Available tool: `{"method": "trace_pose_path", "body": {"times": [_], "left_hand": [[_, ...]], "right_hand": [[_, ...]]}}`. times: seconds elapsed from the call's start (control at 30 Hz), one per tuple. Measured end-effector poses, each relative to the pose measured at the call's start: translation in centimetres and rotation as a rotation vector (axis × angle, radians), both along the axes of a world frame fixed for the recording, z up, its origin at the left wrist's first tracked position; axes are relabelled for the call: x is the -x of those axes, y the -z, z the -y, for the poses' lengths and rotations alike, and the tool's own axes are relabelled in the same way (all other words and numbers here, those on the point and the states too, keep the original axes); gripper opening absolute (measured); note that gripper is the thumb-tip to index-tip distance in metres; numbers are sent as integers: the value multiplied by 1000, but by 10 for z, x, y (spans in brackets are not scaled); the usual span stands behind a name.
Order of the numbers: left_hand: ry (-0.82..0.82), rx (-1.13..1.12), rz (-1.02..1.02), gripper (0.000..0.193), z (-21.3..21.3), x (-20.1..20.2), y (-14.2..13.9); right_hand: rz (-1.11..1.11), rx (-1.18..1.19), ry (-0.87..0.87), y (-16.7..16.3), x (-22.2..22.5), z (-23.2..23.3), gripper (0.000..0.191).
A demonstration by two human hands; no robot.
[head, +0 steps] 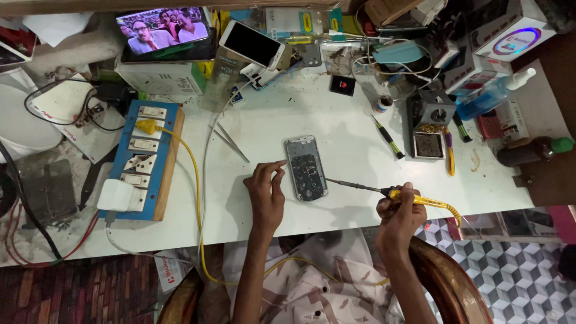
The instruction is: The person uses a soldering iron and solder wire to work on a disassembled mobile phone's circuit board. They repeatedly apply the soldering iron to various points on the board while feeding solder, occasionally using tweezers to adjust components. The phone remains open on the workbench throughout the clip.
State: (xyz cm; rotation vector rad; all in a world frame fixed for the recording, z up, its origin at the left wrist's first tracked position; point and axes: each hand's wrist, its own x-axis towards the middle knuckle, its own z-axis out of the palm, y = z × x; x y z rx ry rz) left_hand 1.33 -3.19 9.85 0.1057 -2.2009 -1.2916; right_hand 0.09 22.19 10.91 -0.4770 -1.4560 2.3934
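Head view showed the left hand (266, 192) half curled, fingertips steadying an opened phone (305, 168) on the white table (336, 120), while the right hand (397, 210) gripped a yellow soldering iron (384, 191), its tip at the phone's edge.

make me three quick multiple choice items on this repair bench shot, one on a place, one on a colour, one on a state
1. Where does the opened phone lie?
A. on the blue switch board
B. on the white table between the two hands
C. on the floor

2. What colour is the handle of the soldering iron?
A. yellow
B. red
C. black

3. What is the right hand doing?
A. resting flat and empty
B. gripping the soldering iron
C. holding tweezers

Answers:
1 B, the phone sits on the white table with the left hand touching its left edge.
2 A, the handle and its cord are yellow.
3 B, the fingers close around the handle, tip aimed at the phone.
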Motion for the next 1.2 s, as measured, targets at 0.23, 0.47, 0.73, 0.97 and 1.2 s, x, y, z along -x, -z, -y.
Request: {"method": "trace_pose_path", "body": {"times": [0.23,0.47,0.73,0.97,1.2], "left_hand": [[-5,20,78,8,1,-1,-5],[-36,143,98,6,-3,-14,-3],[-17,197,116,5,2,-15,0],[-5,196,160,1,3,-15,1],[3,161,155,4,4,-14,-2]], "right_hand": [[28,110,-15,12,8,-8,28],[-139,40,54,40,10,2,18],[-378,-380,-92,57,-21,18,17],[-543,-701,-252,53,-32,15,16],[-795,-1188,-260,20,-34,-2,11]]}}
